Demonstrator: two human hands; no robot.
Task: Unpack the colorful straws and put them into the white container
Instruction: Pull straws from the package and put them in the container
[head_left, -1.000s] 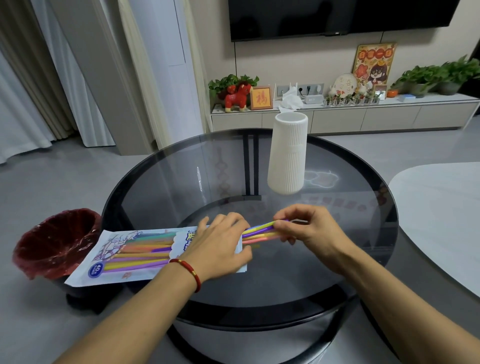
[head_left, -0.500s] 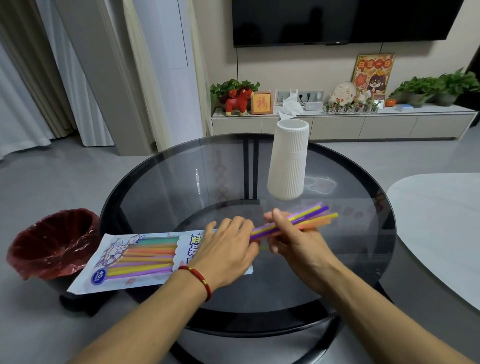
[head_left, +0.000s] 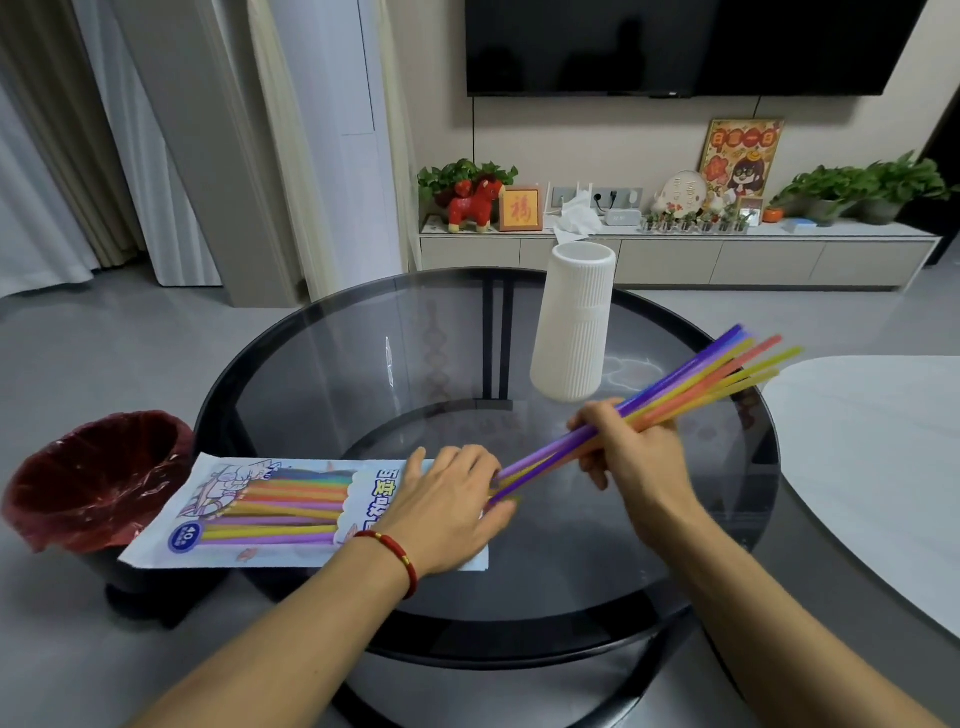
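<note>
Right fingers (head_left: 597, 415) gripped straw bundle (head_left: 691, 382); left hand (head_left: 447, 509) flat on package (head_left: 270, 512) | bundle had slid nearly clear of package | white container (head_left: 574, 322) just behind, unfilled | insertion next.

Right hand (head_left: 636, 457) grips straws (head_left: 691, 382) fanning toward 2 o'clock; left hand (head_left: 447, 506) presses packet (head_left: 270, 512); container (head_left: 574, 322) at 12.

Thin plastic straws (head_left: 696, 387) past right fingers (head_left: 597, 423) — purple, yellow, orange. Flat printed straw packet (head_left: 270, 512) under left fingers (head_left: 467, 462): pale blue, rainbow stripes. Tall ribbed white container (head_left: 574, 322) — plain. Red-lined bin (head_left: 98, 478).
</note>
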